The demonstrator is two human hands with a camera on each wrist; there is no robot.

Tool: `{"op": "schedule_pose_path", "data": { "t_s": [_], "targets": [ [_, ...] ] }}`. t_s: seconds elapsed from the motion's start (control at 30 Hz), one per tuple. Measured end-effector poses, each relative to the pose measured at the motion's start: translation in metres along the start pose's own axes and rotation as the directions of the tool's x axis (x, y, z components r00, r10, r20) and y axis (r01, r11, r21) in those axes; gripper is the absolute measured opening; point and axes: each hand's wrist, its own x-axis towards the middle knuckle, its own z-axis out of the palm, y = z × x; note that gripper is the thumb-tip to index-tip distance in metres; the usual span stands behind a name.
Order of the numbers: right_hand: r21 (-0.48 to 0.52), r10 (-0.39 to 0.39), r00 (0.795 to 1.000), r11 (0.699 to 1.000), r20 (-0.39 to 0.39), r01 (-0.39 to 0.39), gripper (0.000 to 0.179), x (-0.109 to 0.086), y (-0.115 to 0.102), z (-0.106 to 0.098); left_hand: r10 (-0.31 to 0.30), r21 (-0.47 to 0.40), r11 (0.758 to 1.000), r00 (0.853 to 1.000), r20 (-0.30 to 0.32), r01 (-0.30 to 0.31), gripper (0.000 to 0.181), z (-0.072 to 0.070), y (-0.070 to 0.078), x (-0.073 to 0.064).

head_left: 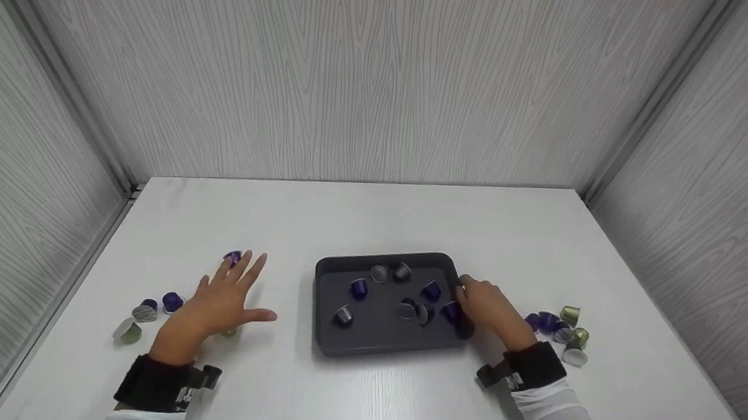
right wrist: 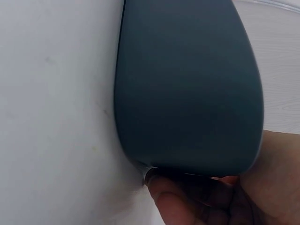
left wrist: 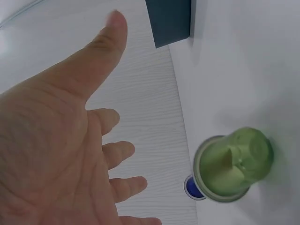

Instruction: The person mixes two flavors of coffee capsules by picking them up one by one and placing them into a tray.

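A dark grey tray (head_left: pixel 378 350) sits mid-table, holding several coffee capsules, among them a purple-blue capsule (head_left: pixel 359 288) and a silver capsule (head_left: pixel 343 315). My right hand (head_left: pixel 488 308) grips the tray's right end; in the right wrist view its curled fingers (right wrist: pixel 176 206) are at the tray's outer wall (right wrist: pixel 187 93), low near the table. On the left, my left hand (head_left: pixel 215 304) is spread over the table, palm down and fingers extended, holding nothing. A purple capsule (head_left: pixel 233 256) shows by its fingertips. Under that hand stands a green capsule (left wrist: pixel 234 164), dented on its side.
Left of the left hand lie a blue capsule (head_left: pixel 172 301), a silver-lidded capsule (head_left: pixel 145 311) and a pale green capsule (head_left: pixel 127 331). Beyond the right forearm is a cluster with blue capsules (head_left: pixel 547 322) and green capsules (head_left: pixel 570 315). Wood-grain panels (head_left: pixel 356 79) wall the table.
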Motion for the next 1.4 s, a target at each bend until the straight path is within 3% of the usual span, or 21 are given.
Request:
{"op": "schedule_pose_path", "data": {
  "t_s": [0.17, 0.33, 0.47, 0.8, 1.1, 1.4],
  "targets": [
    [0.010, 0.014, 1.000, 1.000, 0.016, -0.014, 0.024, 0.000, -0.001, -0.001, -0.042, -0.034, 0.998, 0.998, 0.052, 0.044, 0.108, 0.002, -0.007, -0.004],
    [0.011, 0.007, 1.000, 1.000, -0.012, -0.007, 0.019, 0.000, 0.000, -0.001, -0.039, -0.064, 0.997, 0.997, 0.071, 0.044, 0.109, -0.001, -0.011, -0.006],
    [0.010, 0.007, 1.000, 1.000, -0.009, -0.007, 0.020, 0.000, 0.001, 0.000, -0.033, -0.103, 0.994, 0.992, 0.123, 0.046, 0.108, -0.003, -0.016, -0.011],
    [-0.004, 0.011, 1.000, 1.000, 0.014, -0.011, 0.022, 0.001, -0.002, -0.001, -0.020, -0.122, 0.991, 0.977, 0.213, 0.047, 0.081, -0.003, -0.028, -0.018],
    [-0.023, -0.019, 1.000, 1.000, -0.016, 0.018, 0.019, 0.000, -0.001, 0.000, -0.062, -0.129, 0.988, 0.984, 0.168, 0.085, 0.059, 0.000, -0.032, -0.018],
    [-0.011, -0.002, 1.000, 1.000, -0.008, 0.002, 0.021, 0.000, -0.001, -0.001, -0.037, 0.007, 0.999, 0.992, 0.119, 0.037, 0.038, 0.001, -0.033, -0.015]
  ]
}}
